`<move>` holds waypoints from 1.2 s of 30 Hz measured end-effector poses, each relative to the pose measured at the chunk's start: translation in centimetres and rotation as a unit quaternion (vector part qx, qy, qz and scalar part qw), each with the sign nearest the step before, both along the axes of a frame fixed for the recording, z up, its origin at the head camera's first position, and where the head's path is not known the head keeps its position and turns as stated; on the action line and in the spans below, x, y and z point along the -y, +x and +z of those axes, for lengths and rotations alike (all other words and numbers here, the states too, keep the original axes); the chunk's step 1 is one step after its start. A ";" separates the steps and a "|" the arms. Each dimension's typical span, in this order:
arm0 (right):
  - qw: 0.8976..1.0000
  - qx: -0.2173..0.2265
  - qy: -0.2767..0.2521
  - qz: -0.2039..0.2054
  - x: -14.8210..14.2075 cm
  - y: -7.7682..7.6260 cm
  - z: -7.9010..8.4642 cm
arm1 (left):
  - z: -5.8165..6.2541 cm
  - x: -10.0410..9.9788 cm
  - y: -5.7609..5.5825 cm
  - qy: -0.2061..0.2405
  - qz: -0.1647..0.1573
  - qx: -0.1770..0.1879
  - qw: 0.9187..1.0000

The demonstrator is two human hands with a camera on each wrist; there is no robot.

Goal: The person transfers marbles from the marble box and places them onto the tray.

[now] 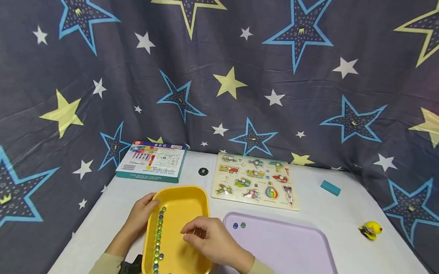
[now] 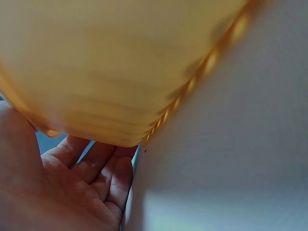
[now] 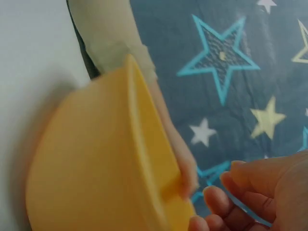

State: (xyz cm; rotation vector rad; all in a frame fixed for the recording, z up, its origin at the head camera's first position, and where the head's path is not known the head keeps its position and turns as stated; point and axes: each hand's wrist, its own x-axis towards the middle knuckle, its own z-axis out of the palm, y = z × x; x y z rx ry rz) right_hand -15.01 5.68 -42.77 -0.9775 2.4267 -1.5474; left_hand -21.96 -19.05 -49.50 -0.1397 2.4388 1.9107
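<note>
Left grip [image 1: 140, 217] clamps the bin [image 1: 182, 206], probably light and stiff, by its rim; marbles [image 1: 158, 237] left of the parted right grip [image 1: 214, 240] are likely slippery: pinch their sides.

The head camera looked forward and down from above the table [image 1: 337, 209] toward the starred cloth [image 1: 196, 52]. From close by, both wrist views faced the outside of the yellow tray [image 1: 182, 204]; right wrist and head shared the cloth.

Even head-view light; dimmer wrist views, with the yellow tray [image 3: 86, 154] blurred
</note>
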 end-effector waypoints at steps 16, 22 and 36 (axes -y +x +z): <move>0.973 0.037 0.201 0.104 4.7 1.3 -1.7 | 0.1 0.0 0.0 -0.011 0.004 -0.026 1.000; 0.966 0.022 0.202 0.159 5.0 1.5 -2.1 | 0.0 0.0 0.1 -0.012 0.005 -0.029 0.999; 0.953 0.009 0.228 0.201 5.8 1.5 -2.5 | -0.2 0.0 0.0 -0.020 0.011 -0.016 1.000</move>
